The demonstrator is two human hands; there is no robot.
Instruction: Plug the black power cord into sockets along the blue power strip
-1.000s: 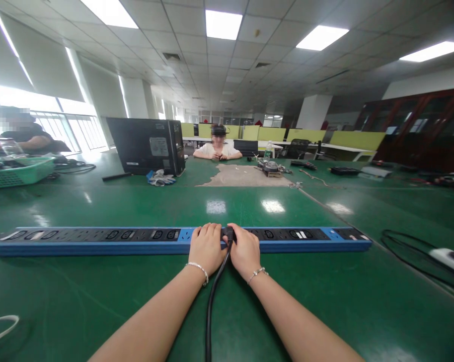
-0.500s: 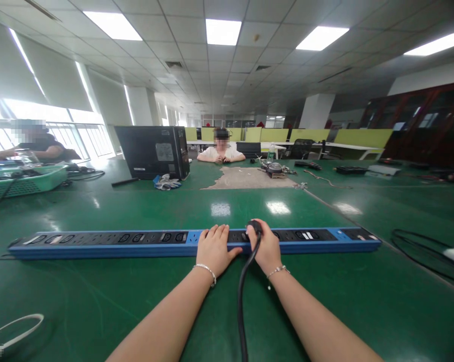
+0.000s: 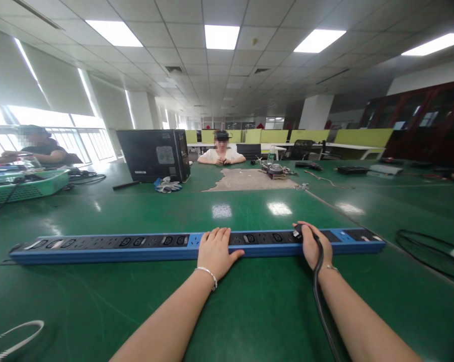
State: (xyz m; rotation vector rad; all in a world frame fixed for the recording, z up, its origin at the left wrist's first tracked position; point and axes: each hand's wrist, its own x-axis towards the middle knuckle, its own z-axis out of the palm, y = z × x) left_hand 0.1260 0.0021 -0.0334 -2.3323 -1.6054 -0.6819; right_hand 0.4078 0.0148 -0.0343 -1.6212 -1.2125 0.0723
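A long blue power strip (image 3: 117,254) with black socket panels lies across the green table. Over its middle rests my left hand (image 3: 216,252), palm down, fingers on the top face and thumb along the front edge. My right hand (image 3: 314,246) is closed round a black plug (image 3: 298,231) at the right part of the strip, above the sockets. From that hand a thick black cable (image 3: 319,291) runs down toward the bottom edge. Whether the plug touches a socket is hidden by the fingers.
A black computer case (image 3: 151,155) and gloves (image 3: 167,185) are at the back left, beside a green basket (image 3: 42,186). Metal parts (image 3: 276,170) lie at the back centre. Thin black cables (image 3: 419,251) lie at right. Two people sit beyond the table.
My right hand has moved to the right along the strip with the plug and its cable, uncovering sockets near the middle. My left hand stays on the strip.
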